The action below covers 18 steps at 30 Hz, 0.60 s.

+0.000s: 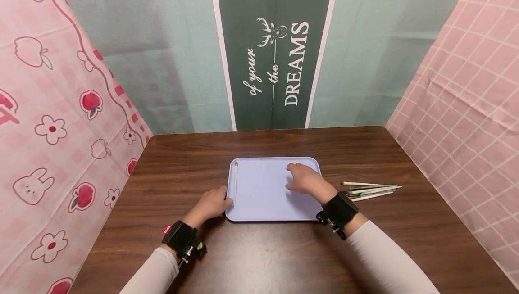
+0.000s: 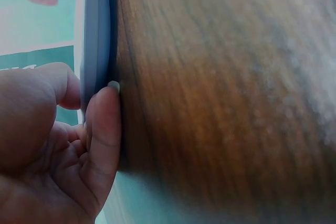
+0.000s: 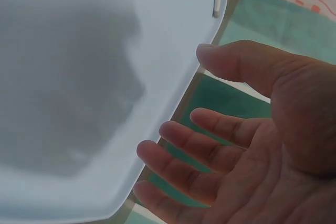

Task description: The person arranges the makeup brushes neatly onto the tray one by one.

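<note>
A pale lilac rectangular tray (image 1: 261,190) lies on the wooden table. My left hand (image 1: 211,203) pinches its left rim near the front corner; in the left wrist view the thumb is at the rim's upper side and a finger lies against its outside, low by the table. Along the tray's left side lies one thin pale stick with a dark tip (image 1: 235,183), perhaps a slim brush. Over the tray's right part hovers my right hand (image 1: 305,178), fingers spread and loosely bent, holding nothing. The right wrist view shows its thumb apart from the fingers (image 3: 181,169).
Several similar thin sticks (image 1: 371,190), pale and green, lie in a loose bundle on the table (image 1: 267,258) right of the tray, beside my right wrist. Printed curtains hang at the back (image 1: 271,60), left (image 1: 61,132) and right (image 1: 466,105).
</note>
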Tool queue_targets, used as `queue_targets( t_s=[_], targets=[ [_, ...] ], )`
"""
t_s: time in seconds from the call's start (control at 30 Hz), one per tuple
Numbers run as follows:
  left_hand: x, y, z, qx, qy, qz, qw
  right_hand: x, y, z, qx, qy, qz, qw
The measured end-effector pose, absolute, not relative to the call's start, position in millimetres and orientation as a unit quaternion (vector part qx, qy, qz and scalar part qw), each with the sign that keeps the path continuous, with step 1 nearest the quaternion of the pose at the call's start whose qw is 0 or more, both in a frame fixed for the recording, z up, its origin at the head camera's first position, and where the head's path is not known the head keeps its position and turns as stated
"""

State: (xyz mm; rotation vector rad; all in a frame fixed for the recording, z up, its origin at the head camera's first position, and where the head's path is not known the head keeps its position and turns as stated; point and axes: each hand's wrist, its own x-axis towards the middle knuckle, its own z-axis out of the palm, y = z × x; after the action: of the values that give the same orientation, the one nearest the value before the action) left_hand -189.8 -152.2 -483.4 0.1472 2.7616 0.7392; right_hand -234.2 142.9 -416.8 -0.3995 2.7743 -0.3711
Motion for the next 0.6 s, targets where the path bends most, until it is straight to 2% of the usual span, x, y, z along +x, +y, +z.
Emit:
queue_targets(
  t_s=[0.43,0.6],
  targets=[
    [-188,-152,-483,0.056,0.958,0.247,0.132,-217,176,-415,-0.139,0.972,-0.135,0.131],
    [-187,-152,-482,0.071,0.963,0.233,0.113,-210,192,-416,-0.138,0.973,-0.14,0.121]
  ],
)
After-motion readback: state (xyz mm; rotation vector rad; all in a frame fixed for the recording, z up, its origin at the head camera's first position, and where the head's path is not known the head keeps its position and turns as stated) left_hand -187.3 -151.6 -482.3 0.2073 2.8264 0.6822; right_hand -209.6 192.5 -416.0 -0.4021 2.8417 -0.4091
